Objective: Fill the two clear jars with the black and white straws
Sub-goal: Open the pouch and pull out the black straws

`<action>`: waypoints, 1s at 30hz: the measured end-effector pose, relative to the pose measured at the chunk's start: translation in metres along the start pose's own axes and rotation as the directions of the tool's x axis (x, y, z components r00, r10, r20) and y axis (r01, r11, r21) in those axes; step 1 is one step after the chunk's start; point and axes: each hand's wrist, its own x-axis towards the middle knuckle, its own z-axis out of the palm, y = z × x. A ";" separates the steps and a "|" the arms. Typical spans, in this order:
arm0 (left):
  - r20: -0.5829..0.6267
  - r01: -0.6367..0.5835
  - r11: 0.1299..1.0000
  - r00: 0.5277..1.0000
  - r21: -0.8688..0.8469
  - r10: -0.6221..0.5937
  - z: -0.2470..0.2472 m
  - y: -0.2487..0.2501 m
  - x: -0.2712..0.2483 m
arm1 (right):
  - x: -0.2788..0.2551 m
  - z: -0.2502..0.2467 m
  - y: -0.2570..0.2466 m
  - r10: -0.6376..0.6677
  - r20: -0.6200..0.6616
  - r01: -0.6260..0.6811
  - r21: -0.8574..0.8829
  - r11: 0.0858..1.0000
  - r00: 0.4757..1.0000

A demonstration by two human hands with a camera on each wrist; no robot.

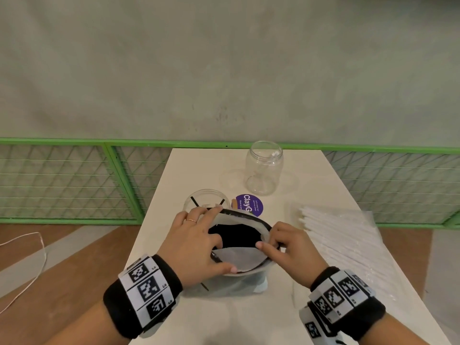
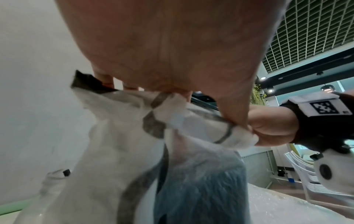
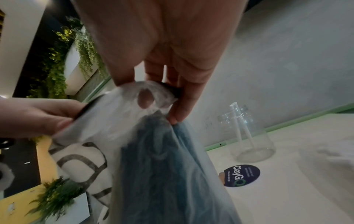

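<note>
Head view: left hand [image 1: 196, 241] and right hand [image 1: 286, 245], lower centre of frame, both pinching the rim of a plastic bag [image 1: 239, 257] and pulling its mouth apart; black straws [image 1: 236, 236] dark inside. Near jar [image 1: 206, 202] just above the left fingers w/ a couple of black straws in it; far jar [image 1: 264, 168] higher up, centre-right, holding white ones. Pack of white straws [image 1: 336, 235] lying at right on the counter [image 1: 311, 185]. Purple round sticker [image 1: 250, 204] between jars, reading "ClayG…", rest covered; small print too fine to read

Left wrist view: left grip clamped on the bag's folded rim, thumb and fingers [image 2: 107, 80] curled over it; right hand at right edge pinching the same rim

Right wrist view: right fingers [image 3: 184, 106] pinched on the bag top, dark bundle showing through the film; far jar at right w/ two white straws upright; sticker reads "ClayGO"

Step in hand, prob.: opening bag to get more black straws. Next calls for one hand keeping the mouth wide, other reaching in for a bunch w/o snagging film, then over to near jar
</note>
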 end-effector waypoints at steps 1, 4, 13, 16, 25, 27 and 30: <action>-0.002 -0.005 1.000 1.000 0.002 0.005 0.001 0.001 0.000 | 0.000 0.003 0.002 0.016 -0.014 -0.016 -0.005 1.000 1.000; -0.045 -0.030 0.999 0.999 -0.013 0.030 0.003 0.005 -0.002 | -0.001 0.007 0.004 0.043 0.001 -0.043 0.015 0.999 0.999; -0.163 -0.103 0.993 0.980 0.055 0.111 0.039 0.031 0.008 | 0.001 0.004 0.001 -0.054 0.209 0.102 -0.228 0.968 0.976; -0.216 -0.153 0.988 0.964 0.036 0.157 0.049 0.030 0.007 | 0.000 0.005 0.002 -0.126 0.222 0.199 -0.344 0.918 0.967; -0.228 -0.149 0.986 0.965 -0.078 0.127 0.054 0.024 -0.001 | -0.007 0.019 0.007 -0.278 0.077 0.288 -0.339 0.896 0.957; -0.243 -0.165 0.984 0.959 -0.068 0.144 0.058 0.025 -0.005 | -0.009 0.023 0.012 -0.248 0.051 0.253 -0.281 0.926 0.967; -0.246 -0.173 0.982 0.958 -0.076 0.150 0.064 0.025 -0.008 | -0.015 0.025 0.016 -0.171 0.052 0.177 -0.164 0.970 0.984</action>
